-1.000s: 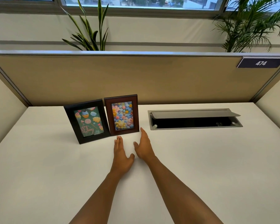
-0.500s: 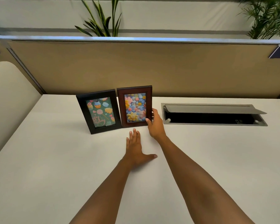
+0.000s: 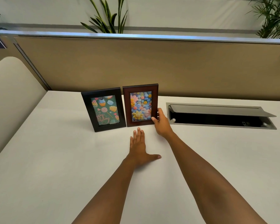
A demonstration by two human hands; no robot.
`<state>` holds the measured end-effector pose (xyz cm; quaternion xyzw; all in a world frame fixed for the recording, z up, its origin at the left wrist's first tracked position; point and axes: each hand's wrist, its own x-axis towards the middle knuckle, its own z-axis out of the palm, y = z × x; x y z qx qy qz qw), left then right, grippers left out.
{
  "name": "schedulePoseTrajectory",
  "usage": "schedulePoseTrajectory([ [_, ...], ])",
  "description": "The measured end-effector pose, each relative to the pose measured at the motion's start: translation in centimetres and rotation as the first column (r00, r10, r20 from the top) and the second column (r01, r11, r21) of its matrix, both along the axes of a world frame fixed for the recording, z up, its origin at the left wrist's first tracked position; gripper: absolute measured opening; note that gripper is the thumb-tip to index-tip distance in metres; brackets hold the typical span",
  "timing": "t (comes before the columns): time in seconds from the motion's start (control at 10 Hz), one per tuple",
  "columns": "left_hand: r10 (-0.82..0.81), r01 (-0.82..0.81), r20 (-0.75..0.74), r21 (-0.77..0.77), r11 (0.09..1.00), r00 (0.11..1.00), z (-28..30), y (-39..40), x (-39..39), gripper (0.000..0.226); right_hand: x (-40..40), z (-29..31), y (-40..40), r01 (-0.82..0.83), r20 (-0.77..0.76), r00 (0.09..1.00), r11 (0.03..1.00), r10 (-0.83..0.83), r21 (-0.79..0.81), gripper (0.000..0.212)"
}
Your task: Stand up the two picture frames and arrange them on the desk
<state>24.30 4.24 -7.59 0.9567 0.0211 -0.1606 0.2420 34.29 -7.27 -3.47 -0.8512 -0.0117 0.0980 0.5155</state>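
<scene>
Two picture frames stand upright side by side near the back of the white desk (image 3: 55, 159). The black frame (image 3: 103, 109) on the left shows a green birthday card with cupcakes. The brown frame (image 3: 140, 105) on the right shows colourful flowers. My right hand (image 3: 162, 124) grips the brown frame's lower right edge, thumb on the front and fingers behind. My left hand (image 3: 139, 147) lies flat on the desk just in front of the brown frame, fingers spread, holding nothing.
An open grey cable hatch (image 3: 220, 116) is set into the desk to the right of the frames. A tan partition (image 3: 152, 67) closes the back. A beige curved panel (image 3: 11, 94) bounds the left side. Plants rise behind the partition.
My right hand moved from flat on the desk to the brown frame's right edge and took hold of it. My left hand stayed flat in front of the frames. The view tilted down.
</scene>
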Motion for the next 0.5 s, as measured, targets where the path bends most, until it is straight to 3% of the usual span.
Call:
schedulePoseTrajectory([
  [0.3, 0.004, -0.004, -0.005, 0.01, 1.0, 1.0, -0.1, -0.1, 0.0, 0.137, 0.0, 0.0, -0.2, 0.009, -0.001, 1.0, 1.0, -0.009, 0.02, 0.039],
  [0.5, 0.01, -0.01, 0.002, -0.004, 1.0, 1.0, 0.0, 0.3, 0.0, 0.136, -1.8, -0.2, -0.3, 0.147, 0.15, 0.977, 0.988, -0.151, 0.041, 0.04],
])
